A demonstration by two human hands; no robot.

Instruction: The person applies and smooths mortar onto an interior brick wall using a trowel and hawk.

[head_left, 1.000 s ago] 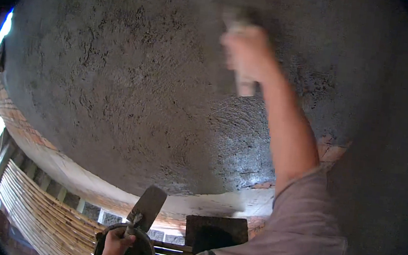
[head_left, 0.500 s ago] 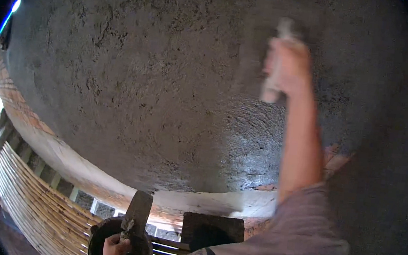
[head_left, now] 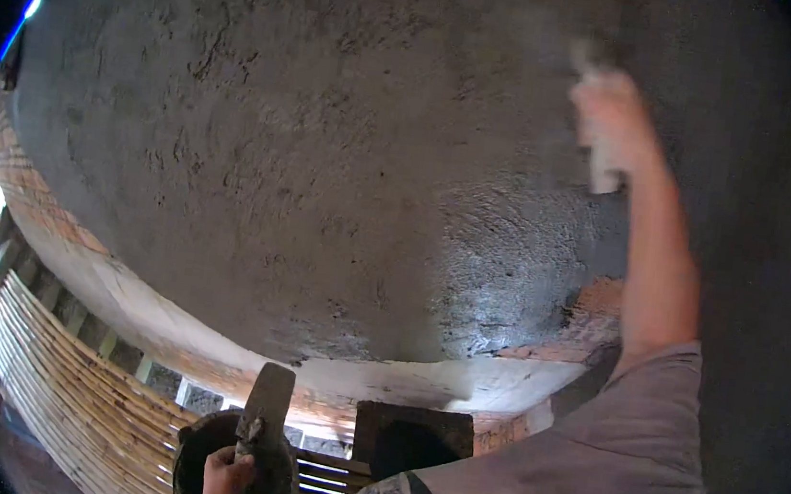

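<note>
My right hand [head_left: 613, 118] is raised high against a wall of wet grey plaster [head_left: 307, 170], its fingers wrapped round a pale plastering float [head_left: 603, 177]. Motion smears the hand and the float. The float's far end pokes out above my fingers; how fully its face meets the plaster cannot be made out. Low down, my left hand [head_left: 226, 485] is closed on the handle of a trowel [head_left: 269, 400]. Its flat blade points upward, with mortar clinging near the handle. Behind that hand stands a dark bucket [head_left: 183, 466], partly hidden by the hand and trowel.
Bare brick [head_left: 597, 302] shows at the plaster's lower right edge. A pale wall band [head_left: 401, 380] curves below it. A dark square block or box [head_left: 414, 442] is right of the bucket. Bamboo slats [head_left: 82, 388] spread at lower left; daylight enters at the far left.
My right hand has swept rightward across the wall with the float, uncovering the view of more brick below. My left hand and the trowel stay almost in place.
</note>
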